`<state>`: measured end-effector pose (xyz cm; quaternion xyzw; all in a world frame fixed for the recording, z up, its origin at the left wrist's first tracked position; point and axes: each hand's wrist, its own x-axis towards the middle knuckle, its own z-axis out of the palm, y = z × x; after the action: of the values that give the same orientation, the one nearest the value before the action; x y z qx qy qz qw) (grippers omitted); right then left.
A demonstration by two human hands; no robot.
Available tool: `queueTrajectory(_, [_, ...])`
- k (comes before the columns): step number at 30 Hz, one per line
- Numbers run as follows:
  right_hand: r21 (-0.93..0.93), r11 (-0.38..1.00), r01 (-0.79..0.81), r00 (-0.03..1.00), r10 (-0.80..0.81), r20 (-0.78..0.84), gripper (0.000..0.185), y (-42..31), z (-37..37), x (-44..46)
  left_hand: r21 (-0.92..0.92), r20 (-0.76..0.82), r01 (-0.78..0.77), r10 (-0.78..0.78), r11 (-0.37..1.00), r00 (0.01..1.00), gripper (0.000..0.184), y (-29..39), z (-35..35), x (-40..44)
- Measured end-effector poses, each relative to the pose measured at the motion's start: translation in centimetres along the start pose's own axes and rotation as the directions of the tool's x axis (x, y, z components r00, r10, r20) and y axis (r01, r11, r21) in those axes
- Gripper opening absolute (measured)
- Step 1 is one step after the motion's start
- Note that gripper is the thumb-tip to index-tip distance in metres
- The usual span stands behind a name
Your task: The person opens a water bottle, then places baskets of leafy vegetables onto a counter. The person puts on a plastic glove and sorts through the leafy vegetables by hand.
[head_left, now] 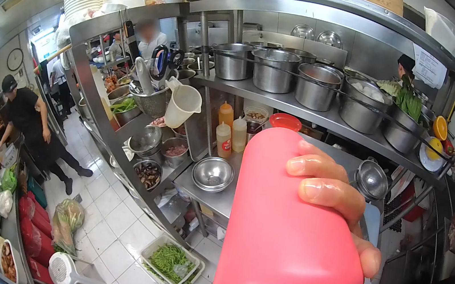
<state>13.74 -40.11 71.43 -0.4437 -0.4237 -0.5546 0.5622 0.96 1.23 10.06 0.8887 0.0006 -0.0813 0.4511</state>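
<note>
Smooth coral-pink cup (pixel 284 235), tipped base up, flaring toward its rim, fingers (pixel 324 190) wrapped around it

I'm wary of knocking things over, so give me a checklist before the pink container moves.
1. Pink container gripped: ok, the right hand has its fingers curled around it.
2. Left hand ready: cannot tell, out of view.
3. Container emptied: cannot tell, its inside is hidden.
4. Squeeze bottles upright: ok.
5. Counter free of items: not ok, the bottles and a metal bowl stand there.
</note>
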Motion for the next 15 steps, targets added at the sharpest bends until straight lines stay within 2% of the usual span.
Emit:
queueTrajectory(7, [0.033, 0.995, 0.098, 0.993, -0.096, -0.066, 0.059, 1.0, -0.2, -0.2, -0.268, 0.006, 0.085, -0.086, 0.96, 0.996, 0.017, -2.4, 1.0, 0.3])
queueTrajectory(15, [0.062, 0.976, 0.208, 0.97, -0.198, -0.137, 0.058, 1.9, 0.8, -0.3, -0.553, 0.046, 0.174, -0.178, 0.815, 0.983, 0.018, -4.5, 2.5, 0.7])
